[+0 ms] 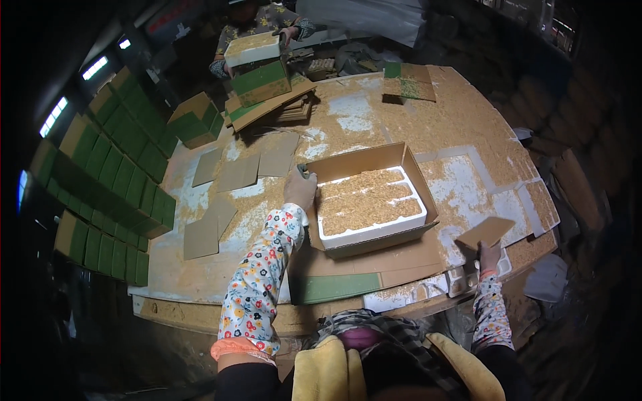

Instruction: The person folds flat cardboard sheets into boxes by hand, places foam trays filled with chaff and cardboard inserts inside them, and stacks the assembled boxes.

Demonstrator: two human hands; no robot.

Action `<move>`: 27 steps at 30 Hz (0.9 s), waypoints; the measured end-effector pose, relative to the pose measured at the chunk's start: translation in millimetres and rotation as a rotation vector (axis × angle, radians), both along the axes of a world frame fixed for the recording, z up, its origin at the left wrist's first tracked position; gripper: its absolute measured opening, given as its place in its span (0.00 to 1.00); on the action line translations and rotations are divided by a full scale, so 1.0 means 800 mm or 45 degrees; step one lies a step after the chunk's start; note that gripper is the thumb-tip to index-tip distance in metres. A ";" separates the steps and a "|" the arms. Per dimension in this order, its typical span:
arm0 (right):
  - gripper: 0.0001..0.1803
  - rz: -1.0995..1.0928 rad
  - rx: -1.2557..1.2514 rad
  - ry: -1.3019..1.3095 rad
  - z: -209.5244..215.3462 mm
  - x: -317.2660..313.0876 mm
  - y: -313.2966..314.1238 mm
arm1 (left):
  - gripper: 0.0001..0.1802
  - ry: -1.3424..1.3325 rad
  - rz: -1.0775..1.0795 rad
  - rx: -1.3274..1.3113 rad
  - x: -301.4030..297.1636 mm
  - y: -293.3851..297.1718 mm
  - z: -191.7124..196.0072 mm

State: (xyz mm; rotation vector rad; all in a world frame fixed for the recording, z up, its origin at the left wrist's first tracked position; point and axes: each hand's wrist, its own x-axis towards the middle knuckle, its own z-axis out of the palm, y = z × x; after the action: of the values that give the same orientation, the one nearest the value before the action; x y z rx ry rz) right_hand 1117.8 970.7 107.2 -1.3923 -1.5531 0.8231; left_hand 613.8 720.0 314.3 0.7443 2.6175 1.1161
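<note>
Left hand [301, 187] gripping the left rim of an open brown cardboard box [381, 244], sawdust-topped white foam tray [376, 231] inside, right hand [489, 256] holding a flat brown cardboard rectangle [487, 231], sawdust-strewn bench [461, 110] below

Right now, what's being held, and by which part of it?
The right grip holds a card by its near edge. The left grip is at the box's left side; whether it holds on can't be told.
</note>
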 end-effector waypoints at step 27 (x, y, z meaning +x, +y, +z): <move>0.38 1.833 0.317 -1.226 0.305 -0.310 -0.119 | 0.19 0.474 -0.736 -0.796 0.096 -0.024 0.052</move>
State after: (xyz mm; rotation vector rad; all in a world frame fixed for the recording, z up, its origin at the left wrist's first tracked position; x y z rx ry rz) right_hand 869.7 875.1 351.1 -0.1951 -3.3439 0.6264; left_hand 690.4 700.5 355.5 1.4966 2.5052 -0.0073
